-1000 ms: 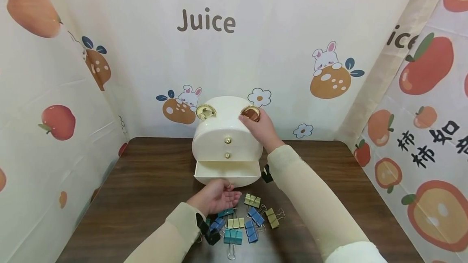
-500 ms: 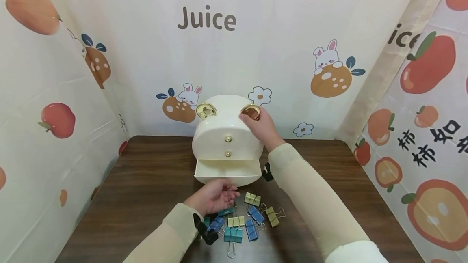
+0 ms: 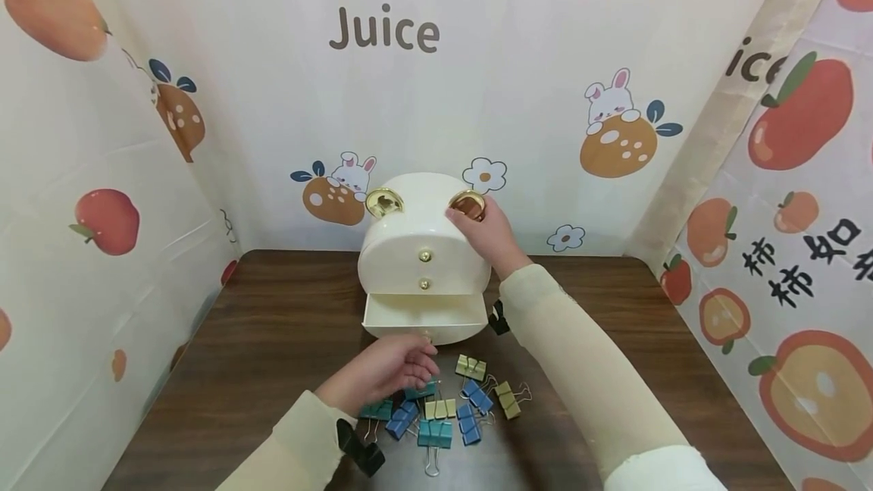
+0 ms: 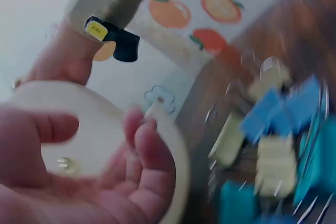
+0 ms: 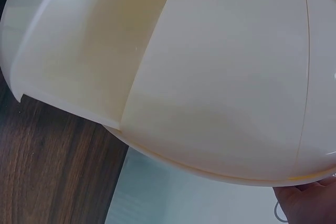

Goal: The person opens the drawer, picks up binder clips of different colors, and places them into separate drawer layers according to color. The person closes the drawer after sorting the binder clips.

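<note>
A white, rounded mini drawer box [image 3: 395, 260] with gold ears and gold knobs stands on the table. Its bottom drawer [image 3: 443, 313] is pulled out, and the inside of it that shows holds nothing. My right hand [image 3: 487, 233] grips the right gold ear [image 3: 467, 205], thumb in front. Just in front of the open drawer is my left hand [image 3: 385, 370], palm turned sideways, fingers loosely bent and holding nothing. In the left wrist view a gold knob [image 4: 66, 165] shows behind that hand. Below it lie several binder clips [image 3: 435, 433] in teal, blue and yellow.
The dark wood table [image 3: 273, 354] is enclosed by a printed curtain [image 3: 518, 59] behind and at both sides. A yellow binder clip [image 3: 508, 400] lies at the right of the group. Both wrists wear black straps [image 3: 360, 447].
My left hand has drawn back to the left from the drawer's front, uncovering more teal and blue clips. My right hand keeps its grip on the ear; the drawer stays out.
</note>
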Demonstrator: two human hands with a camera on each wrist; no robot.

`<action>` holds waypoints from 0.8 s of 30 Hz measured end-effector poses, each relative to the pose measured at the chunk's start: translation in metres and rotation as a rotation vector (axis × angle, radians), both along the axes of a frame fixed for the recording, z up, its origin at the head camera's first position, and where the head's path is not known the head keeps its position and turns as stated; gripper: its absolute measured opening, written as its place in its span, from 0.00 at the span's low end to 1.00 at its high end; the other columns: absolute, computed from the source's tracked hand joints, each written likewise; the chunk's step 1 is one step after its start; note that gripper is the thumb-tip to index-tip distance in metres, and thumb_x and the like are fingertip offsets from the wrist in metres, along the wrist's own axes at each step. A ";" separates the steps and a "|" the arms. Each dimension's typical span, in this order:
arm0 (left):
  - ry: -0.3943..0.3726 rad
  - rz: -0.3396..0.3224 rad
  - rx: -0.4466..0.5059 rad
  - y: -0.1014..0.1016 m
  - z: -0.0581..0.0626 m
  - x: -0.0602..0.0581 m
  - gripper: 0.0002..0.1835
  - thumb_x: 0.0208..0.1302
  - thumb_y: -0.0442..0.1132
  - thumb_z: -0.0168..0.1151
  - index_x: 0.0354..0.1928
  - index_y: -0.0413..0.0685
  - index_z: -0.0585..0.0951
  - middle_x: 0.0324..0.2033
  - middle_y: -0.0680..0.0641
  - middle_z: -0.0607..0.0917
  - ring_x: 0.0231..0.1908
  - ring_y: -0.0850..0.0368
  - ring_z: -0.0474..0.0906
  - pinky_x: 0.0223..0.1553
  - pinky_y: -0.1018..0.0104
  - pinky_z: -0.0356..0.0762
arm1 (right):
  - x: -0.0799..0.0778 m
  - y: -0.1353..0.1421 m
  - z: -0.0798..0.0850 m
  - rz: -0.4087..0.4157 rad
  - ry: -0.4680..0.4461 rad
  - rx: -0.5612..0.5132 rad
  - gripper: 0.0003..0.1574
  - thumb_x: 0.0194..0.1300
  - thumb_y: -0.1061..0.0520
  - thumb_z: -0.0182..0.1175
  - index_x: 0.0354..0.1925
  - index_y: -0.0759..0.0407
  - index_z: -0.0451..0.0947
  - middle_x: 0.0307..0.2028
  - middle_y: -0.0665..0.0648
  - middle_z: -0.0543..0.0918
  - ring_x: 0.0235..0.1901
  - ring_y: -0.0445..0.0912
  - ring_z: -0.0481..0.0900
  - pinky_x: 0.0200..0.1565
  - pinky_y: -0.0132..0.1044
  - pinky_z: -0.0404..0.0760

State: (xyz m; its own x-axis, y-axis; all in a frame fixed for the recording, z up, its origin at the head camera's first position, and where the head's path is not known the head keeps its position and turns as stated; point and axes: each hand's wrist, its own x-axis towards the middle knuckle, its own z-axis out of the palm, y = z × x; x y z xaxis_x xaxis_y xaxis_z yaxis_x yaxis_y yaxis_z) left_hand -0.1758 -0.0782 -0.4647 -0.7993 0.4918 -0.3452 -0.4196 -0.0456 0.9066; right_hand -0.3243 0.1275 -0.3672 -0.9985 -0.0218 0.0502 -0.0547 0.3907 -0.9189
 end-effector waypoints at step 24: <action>1.008 0.254 -0.566 -0.039 -0.025 0.064 0.16 0.67 0.36 0.70 0.54 0.60 0.81 0.53 0.63 0.81 0.55 0.63 0.77 0.55 0.51 0.80 | -0.002 0.001 -0.002 0.002 -0.002 -0.002 0.45 0.64 0.31 0.66 0.69 0.51 0.67 0.55 0.56 0.79 0.49 0.51 0.82 0.46 0.50 0.84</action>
